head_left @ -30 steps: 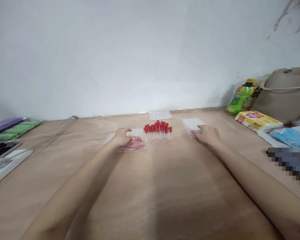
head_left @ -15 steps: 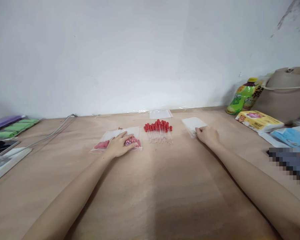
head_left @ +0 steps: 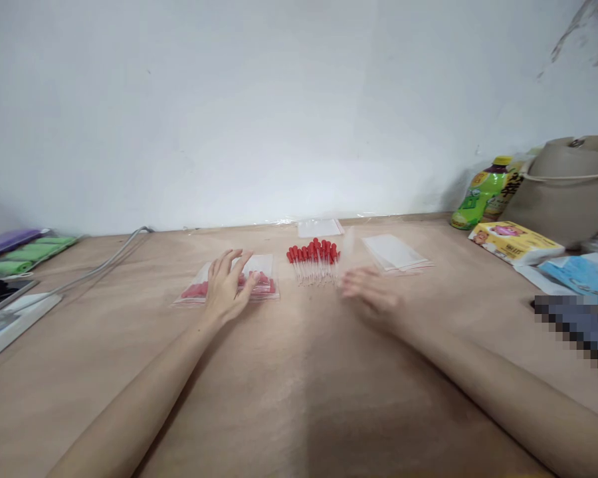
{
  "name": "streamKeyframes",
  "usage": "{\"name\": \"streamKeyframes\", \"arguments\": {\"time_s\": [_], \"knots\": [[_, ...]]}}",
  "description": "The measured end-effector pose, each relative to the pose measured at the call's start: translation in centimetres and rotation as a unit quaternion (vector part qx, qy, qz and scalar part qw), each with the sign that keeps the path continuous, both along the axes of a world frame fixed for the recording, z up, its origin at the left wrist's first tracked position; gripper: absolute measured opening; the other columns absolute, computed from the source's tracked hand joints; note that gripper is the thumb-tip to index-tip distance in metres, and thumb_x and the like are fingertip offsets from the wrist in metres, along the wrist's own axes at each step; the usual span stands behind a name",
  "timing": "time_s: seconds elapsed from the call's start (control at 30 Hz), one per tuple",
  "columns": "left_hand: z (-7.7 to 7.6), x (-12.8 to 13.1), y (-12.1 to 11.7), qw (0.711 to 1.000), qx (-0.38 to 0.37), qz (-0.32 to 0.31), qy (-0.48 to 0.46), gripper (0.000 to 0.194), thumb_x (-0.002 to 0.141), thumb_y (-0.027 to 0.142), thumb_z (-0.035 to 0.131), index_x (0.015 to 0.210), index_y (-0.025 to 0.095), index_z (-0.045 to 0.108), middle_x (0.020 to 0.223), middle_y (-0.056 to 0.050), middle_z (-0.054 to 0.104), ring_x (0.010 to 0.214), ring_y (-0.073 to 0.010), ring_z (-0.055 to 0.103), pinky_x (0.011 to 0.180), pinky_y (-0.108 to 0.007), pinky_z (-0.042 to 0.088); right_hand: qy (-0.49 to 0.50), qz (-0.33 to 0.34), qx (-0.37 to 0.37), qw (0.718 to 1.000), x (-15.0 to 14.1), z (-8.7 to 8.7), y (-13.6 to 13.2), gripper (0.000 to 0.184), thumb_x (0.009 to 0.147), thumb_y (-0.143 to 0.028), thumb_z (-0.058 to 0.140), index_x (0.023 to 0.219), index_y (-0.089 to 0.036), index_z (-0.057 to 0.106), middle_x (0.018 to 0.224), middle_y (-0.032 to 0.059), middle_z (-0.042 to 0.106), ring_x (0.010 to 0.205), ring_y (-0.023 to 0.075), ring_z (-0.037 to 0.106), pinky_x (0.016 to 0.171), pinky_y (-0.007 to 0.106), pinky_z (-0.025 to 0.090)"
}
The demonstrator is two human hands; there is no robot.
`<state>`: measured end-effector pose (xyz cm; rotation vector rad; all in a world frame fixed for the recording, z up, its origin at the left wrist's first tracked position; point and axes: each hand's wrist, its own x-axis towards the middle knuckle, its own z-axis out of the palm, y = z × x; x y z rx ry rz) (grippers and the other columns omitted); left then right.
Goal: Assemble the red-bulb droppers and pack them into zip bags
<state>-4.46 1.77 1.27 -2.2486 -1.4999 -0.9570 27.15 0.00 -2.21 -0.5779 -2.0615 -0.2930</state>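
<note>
My left hand hovers with its fingers spread over a stack of clear zip bags filled with red-capped droppers; it touches their near edge at most. A loose pile of red-capped glass droppers lies in the middle of the wooden table. My right hand is smeared by motion just right of that pile; its fingers are blurred, and a faint clear shape shows above them. A stack of empty clear bags lies to its right, apart from the hand.
Another clear bag lies by the wall. At the right stand a green bottle, a beige bucket, a yellow tissue pack and a blue pack. At the left are a grey cable, green rolls and a white device.
My left hand has lifted off the filled bags and spread its fingers. My right hand has left the empty-bag stack and swung left towards the loose droppers.
</note>
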Motion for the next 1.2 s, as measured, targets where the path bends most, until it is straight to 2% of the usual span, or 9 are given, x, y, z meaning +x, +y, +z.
{"name": "streamKeyframes", "arguments": {"time_s": [0.13,0.3,0.37,0.43,0.6,0.73,0.93,1.07,1.2], "knots": [[0.7,2.1,-1.9,0.988,0.030,-0.136,-0.063,0.035,0.087,0.027,0.042,0.120,0.019,0.048,0.121,-0.010,0.048,0.116,-0.0213,0.043,0.098,-0.040,0.035,-0.125,0.170,-0.027,0.977,-3.4,-0.9,-2.4,0.016,0.082,-0.020,0.053,0.093,-0.016,0.064,0.099,0.0077,0.067,0.101,0.0149,0.058,0.093,0.031,0.042],[-0.8,4.6,-4.4,0.942,-0.134,-0.309,0.002,0.028,0.085,0.025,0.047,0.110,0.020,0.057,0.116,-0.009,0.055,0.110,-0.0196,0.050,0.094,-0.036,0.041,-0.136,0.235,-0.286,0.919,-3.7,0.3,-3.7,0.020,0.084,-0.027,0.049,0.088,-0.017,0.066,0.094,0.0062,0.068,0.087,0.0136,0.062,0.081,0.027,0.047],[-1.6,5.0,-4.9,0.920,-0.213,-0.327,0.039,0.031,0.085,0.030,0.049,0.114,0.021,0.056,0.120,-0.009,0.054,0.112,-0.0205,0.050,0.094,-0.036,0.041,-0.091,0.216,-0.391,0.890,-3.4,1.0,-3.5,0.024,0.086,-0.029,0.045,0.088,-0.018,0.066,0.089,0.0043,0.068,0.078,0.0121,0.063,0.070,0.023,0.049],[-2.2,5.1,-5.1,0.909,-0.256,-0.326,0.054,0.038,0.084,0.034,0.050,0.120,0.021,0.053,0.127,-0.010,0.050,0.117,-0.0220,0.046,0.098,-0.038,0.038,-0.023,0.152,-0.441,0.884,-3.4,1.6,-2.4,0.025,0.085,-0.031,0.045,0.085,-0.018,0.066,0.081,0.0024,0.068,0.071,0.0119,0.062,0.064,0.023,0.048],[-2.9,5.0,-4.8,0.906,-0.269,-0.325,0.041,0.042,0.084,0.036,0.050,0.123,0.022,0.050,0.130,-0.009,0.047,0.121,-0.0212,0.043,0.103,-0.041,0.030,0.152,-0.126,-0.395,0.897,-3.3,2.3,4.5,0.018,0.075,-0.028,0.053,0.079,-0.015,0.065,0.076,0.0049,0.067,0.070,0.0154,0.060,0.066,0.027,0.045],[-2.9,5.0,-4.8,0.905,-0.274,-0.322,0.035,0.042,0.084,0.037,0.050,0.123,0.021,0.050,0.131,-0.009,0.047,0.121,-0.0208,0.042,0.103,-0.040,0.030,0.198,-0.290,-0.417,0.838,-3.0,2.1,9.7,0.026,0.066,-0.031,0.062,0.084,-0.012,0.064,0.081,0.0096,0.066,0.080,0.0208,0.059,0.077,0.032,0.042],[-2.7,5.0,-4.8,0.900,-0.276,-0.336,0.027,0.040,0.085,0.036,0.049,0.123,0.023,0.050,0.131,-0.008,0.047,0.121,-0.0214,0.042,0.103,-0.042,0.031,0.257,-0.274,-0.460,0.805,-3.1,0.9,11.5,0.020,0.063,-0.033,0.062,0.052,-0.017,0.056,0.056,0.0051,0.061,0.068,0.0208,0.060,0.067,0.030,0.043],[-2.3,4.8,-4.9,0.899,-0.283,-0.334,0.034,0.035,0.090,0.029,0.040,0.123,0.025,0.049,0.131,-0.006,0.047,0.122,-0.0199,0.041,0.104,-0.042,0.029,0.335,-0.231,-0.467,0.785,-2.8,1.3,10.1,0.027,0.075,-0.041,0.048,0.066,-0.017,0.053,0.065,0.0048,0.064,0.056,0.0135,0.057,0.054,0.025,0.043],[-2.5,4.8,-4.8,0.902,-0.277,-0.331,0.035,0.040,0.085,0.034,0.048,0.124,0.025,0.048,0.132,-0.007,0.046,0.122,-0.0214,0.041,0.103,-0.041,0.031,0.475,-0.077,-0.470,0.740,-1.9,1.4,6.4,0.029,0.074,-0.047,0.051,0.078,-0.020,0.045,0.065,0.0008,0.062,0.047,0.0081,0.050,0.045,0.021,0.041]]}}
